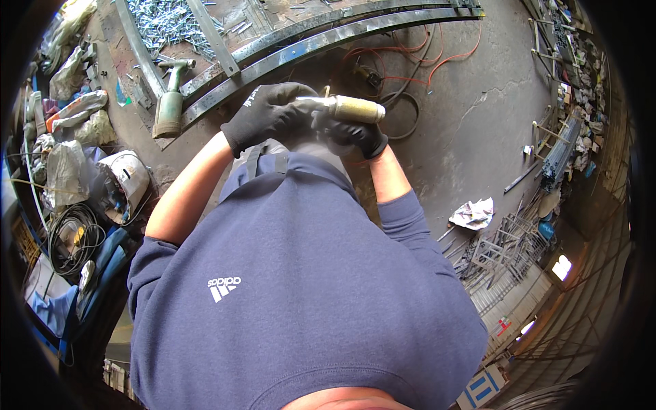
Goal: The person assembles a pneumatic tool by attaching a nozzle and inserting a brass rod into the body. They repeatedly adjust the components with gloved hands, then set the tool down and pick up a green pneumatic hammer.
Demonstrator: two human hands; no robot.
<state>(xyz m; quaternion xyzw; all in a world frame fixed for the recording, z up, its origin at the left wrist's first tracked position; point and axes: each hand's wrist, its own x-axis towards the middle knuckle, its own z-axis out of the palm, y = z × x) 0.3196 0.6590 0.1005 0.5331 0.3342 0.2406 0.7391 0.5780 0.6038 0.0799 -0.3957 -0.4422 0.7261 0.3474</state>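
Observation:
Both my hands wear black work gloves and meet in front of my waist. Between them is a tool with a silver neck and a worn, yellowish cylindrical body (359,109), which looks like a pneumatic rivet gun lying sideways. My left hand (268,115) is closed at its silver end. Under the yellowish body, my right hand (352,135) grips it from below; its fingers are partly hidden and smeared by motion. Ahead and to the left, a green pneumatic rivet gun (169,109) stands upright on its wide base, apart from my hands.
Long metal rails (294,51) run across the work surface ahead. Behind them lies a heap of silvery rivets (167,27). Orange hose (444,65) curls over the floor. A white helmet (126,174) and coiled cable (75,239) lie left; crumpled white paper (473,214) and metal bars (506,249) lie right.

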